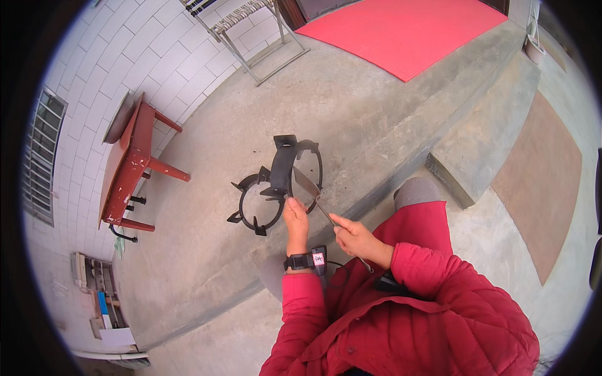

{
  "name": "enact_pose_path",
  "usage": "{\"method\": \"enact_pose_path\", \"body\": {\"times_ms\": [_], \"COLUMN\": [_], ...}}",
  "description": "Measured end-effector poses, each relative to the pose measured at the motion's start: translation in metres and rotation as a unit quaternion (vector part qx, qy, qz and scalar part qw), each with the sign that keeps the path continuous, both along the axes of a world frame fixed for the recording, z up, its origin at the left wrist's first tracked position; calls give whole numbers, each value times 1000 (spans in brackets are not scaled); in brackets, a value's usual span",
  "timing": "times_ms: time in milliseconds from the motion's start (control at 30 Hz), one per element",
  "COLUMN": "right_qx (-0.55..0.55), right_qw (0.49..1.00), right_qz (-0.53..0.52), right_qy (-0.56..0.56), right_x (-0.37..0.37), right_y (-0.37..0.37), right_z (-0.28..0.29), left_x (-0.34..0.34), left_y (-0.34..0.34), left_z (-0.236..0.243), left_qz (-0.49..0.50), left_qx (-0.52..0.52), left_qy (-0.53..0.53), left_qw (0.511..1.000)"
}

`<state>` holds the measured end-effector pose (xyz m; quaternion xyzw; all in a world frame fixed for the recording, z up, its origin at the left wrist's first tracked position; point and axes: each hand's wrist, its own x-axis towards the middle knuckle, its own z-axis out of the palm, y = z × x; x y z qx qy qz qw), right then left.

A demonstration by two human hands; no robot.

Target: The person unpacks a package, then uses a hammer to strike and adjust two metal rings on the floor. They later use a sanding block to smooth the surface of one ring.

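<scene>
My left hand (296, 217) is closed around the lower edge of a black metal pot support from a gas stove (285, 164), a ring with broad prongs, held tilted above the floor. In my right hand (359, 240) is the long thin handle of a metal spatula (305, 183). Its flat blade lies against or just in front of the ring's inner side; whether they touch I cannot tell. A second black pot support (243, 210), with several prongs, rests on the concrete just left of the held one. My left wrist wears a black strap with a small device (318, 258).
A concrete step edge (376, 195) crosses in front of me. At the left stands a worn red wooden table (135, 169) by the tiled wall. Farther off are a folding stool (248, 19) and a red mat (407, 34). A brown mat (542, 188) lies at right.
</scene>
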<state>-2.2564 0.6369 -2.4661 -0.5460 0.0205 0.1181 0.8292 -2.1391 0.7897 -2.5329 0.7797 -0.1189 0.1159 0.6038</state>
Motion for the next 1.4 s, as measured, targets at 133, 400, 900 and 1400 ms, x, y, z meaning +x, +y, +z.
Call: {"method": "enact_pose_path", "body": {"times_ms": [133, 400, 900, 1400], "right_qx": [12, -119, -48, 78], "right_qw": [994, 985, 997, 997], "right_qz": [-88, 51, 53, -20], "right_qy": [-55, -116, -4, -11], "right_x": [27, -22, -2, 61], "right_y": [-10, -5, 47, 0], "right_z": [-2, -5, -75, -71], "left_x": [1, 7, 37, 29], "left_y": [-14, -1, 67, 22], "left_z": [-6, 5, -26, -39], "left_qz": [1, -36, 27, 4], "left_qx": [-25, -47, -127, -42], "left_qy": [16, 1, 81, 60], "left_qw": [1000, 998, 988, 997]}}
